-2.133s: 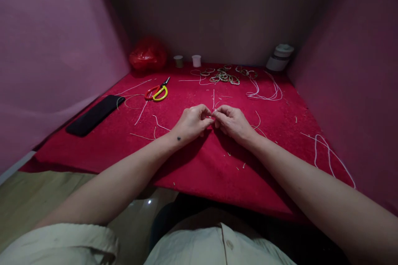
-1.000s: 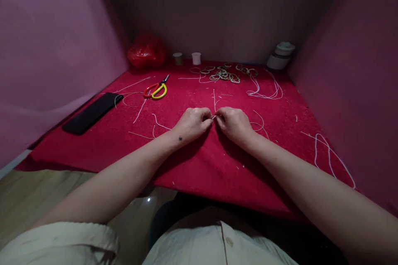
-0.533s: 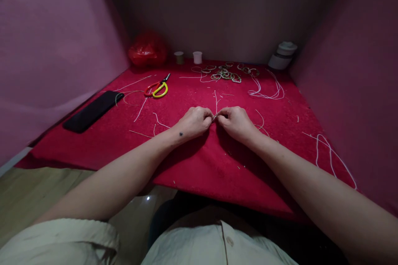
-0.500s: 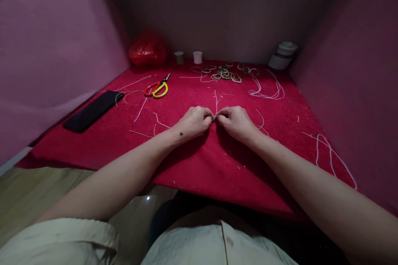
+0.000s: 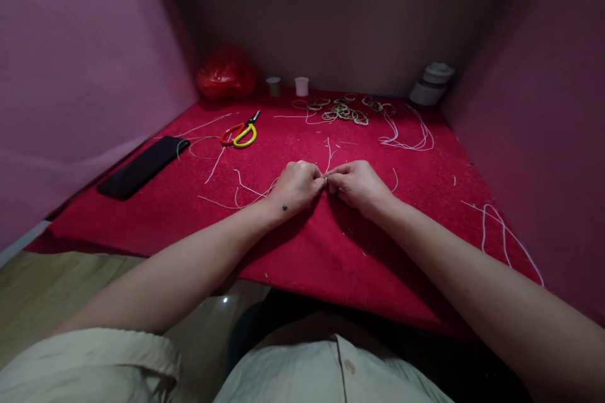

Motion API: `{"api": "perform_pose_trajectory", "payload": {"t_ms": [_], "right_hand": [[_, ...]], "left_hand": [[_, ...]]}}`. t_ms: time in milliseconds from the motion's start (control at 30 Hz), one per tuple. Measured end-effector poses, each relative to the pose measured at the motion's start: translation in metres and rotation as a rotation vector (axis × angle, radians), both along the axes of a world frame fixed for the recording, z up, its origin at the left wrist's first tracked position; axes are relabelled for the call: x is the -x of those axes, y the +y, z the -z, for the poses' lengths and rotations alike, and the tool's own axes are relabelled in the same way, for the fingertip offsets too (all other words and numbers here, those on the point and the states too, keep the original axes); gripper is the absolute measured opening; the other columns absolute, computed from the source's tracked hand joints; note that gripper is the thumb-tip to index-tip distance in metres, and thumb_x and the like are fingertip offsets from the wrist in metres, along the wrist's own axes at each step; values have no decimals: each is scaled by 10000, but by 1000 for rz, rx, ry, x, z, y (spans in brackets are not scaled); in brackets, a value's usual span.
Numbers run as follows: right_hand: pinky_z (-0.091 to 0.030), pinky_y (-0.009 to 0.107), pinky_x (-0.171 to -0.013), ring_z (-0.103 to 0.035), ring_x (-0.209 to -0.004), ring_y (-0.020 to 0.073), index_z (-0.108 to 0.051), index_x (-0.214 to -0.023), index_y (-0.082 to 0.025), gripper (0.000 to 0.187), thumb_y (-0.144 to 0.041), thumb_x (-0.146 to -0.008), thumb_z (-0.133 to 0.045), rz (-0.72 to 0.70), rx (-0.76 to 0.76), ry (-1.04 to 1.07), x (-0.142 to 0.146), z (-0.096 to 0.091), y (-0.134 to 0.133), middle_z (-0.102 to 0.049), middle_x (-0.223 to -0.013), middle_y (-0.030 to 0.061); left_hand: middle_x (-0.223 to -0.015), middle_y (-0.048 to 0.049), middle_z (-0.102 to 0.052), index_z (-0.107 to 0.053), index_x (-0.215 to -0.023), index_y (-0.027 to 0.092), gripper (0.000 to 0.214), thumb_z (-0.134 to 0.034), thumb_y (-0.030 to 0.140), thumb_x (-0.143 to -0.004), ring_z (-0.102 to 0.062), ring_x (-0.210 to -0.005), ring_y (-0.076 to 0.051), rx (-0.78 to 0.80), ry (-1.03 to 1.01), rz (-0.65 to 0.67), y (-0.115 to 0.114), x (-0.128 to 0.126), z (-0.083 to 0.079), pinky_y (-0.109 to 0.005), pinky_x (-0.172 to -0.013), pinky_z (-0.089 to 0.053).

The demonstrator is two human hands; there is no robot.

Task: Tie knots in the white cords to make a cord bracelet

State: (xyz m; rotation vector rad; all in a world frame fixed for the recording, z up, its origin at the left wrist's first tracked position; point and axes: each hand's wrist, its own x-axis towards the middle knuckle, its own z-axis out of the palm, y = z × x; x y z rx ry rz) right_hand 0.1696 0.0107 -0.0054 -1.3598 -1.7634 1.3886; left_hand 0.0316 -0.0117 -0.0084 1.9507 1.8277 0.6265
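Thin pale cord [image 5: 325, 181] is sitting between two pinching hands, above the middle of a broad tabletop covered in red cloth [image 5: 302, 245]. Near the far left corner a shiny red plastic bag [image 5: 227, 74] is resting, while a flat black rectangular phone-like object [image 5: 144, 167] is lying along the left edge. The left hand [image 5: 300, 186] is curling tightly, its grip closing on the cord; the right hand [image 5: 357, 182] is meeting it with straighter fingers, its grip also pinching the cord, though the fingers are hiding most of it. A white jar with a dark band [image 5: 428, 94] is standing at the far right corner. Toward the far edge, green-and-white beaded-looking loops [image 5: 344, 114] are lying heaped. Scissors with red and yellow handles [image 5: 248, 124] are lying left of centre, and an olive spool [image 5: 274, 87] and a white spool [image 5: 302, 87] are standing at the far edge.

Compared with half a second ago, the right fingers are reaching out straighter and a beige strand [image 5: 222, 204] is showing further along the left wrist, probably meaning the fingers are still adjusting the cord.
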Motion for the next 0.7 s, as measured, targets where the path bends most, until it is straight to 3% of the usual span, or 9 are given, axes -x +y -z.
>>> {"api": "perform_pose_trajectory", "payload": {"t_ms": [200,333,567,633,700], "right_hand": [[-169,233,-414,-260,-344,40,-491,-504,-165,265,-100,-761,-492,22,39,44,2,0,-5,-340,-360,-69],[-176,234,-411,-264,-345,41,-481,-502,-168,257,-102,-751,-488,16,4,36,0,2,-3,-342,-369,-66],[-305,235,-467,-446,-451,87,-600,-606,-157,123,-171,-718,-553,27,-214,-126,-4,11,6,-506,-479,-17],[-317,245,-497,-449,-480,93,-593,-584,-160,137,-166,-715,-553,25,-278,-174,-4,10,7,-509,-493,-12],[-312,256,-516,-440,-502,97,-594,-578,-161,148,-157,-719,-547,14,-323,-209,-4,9,7,-504,-502,-10]], "left_hand": [[-560,-33,-615,-688,-701,153,204,-495,203,-748,-523,-538,-132,-78,90,-48,-2,-3,3,-251,-551,-365],[-547,-14,-593,-665,-672,149,171,-502,183,-709,-507,-537,-118,-106,8,-15,-2,-1,2,-236,-537,-356],[-545,13,-529,-599,-609,150,105,-508,178,-653,-457,-519,-95,-103,-93,-16,-7,18,-15,-230,-517,-342],[-609,-2,-548,-567,-580,145,66,-527,165,-629,-455,-537,-91,-132,-121,-29,-9,23,-21,-232,-515,-345],[-586,-4,-554,-561,-608,146,40,-527,148,-629,-448,-496,-84,-52,-236,-58,-11,24,-26,-232,-489,-343]]}}
